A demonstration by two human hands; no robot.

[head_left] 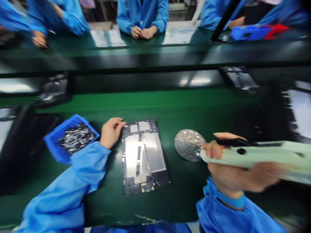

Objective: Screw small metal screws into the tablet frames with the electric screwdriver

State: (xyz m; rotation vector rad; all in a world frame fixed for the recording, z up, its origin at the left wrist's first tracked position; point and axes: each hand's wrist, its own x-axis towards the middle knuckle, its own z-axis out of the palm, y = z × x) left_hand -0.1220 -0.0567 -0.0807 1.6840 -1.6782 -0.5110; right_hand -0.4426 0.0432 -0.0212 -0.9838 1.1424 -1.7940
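A flat, opened tablet (155, 155) lies on the green work surface, with two silvery battery panels and dark circuit parts showing. My left hand (111, 132) rests at its upper left corner, thumb and fingers closed on the edge. In my right hand (238, 176) is a pale green electric screwdriver (262, 157), held nearly level, fingers wrapped round the body. Its front end reaches the right rim of a round silvery dish (189, 145) with a dotted, bumpy surface; whether the tip touches it I cannot tell. The right hand is partly blurred.
A blue bin (55, 150) of small dark and silvery parts stands left of my left forearm. Other opened devices lie farther back, one left (54, 87) and one right (239, 78). Across the line, several people in blue sit at a bench (150, 53); a blue tray (250, 32) stands there.
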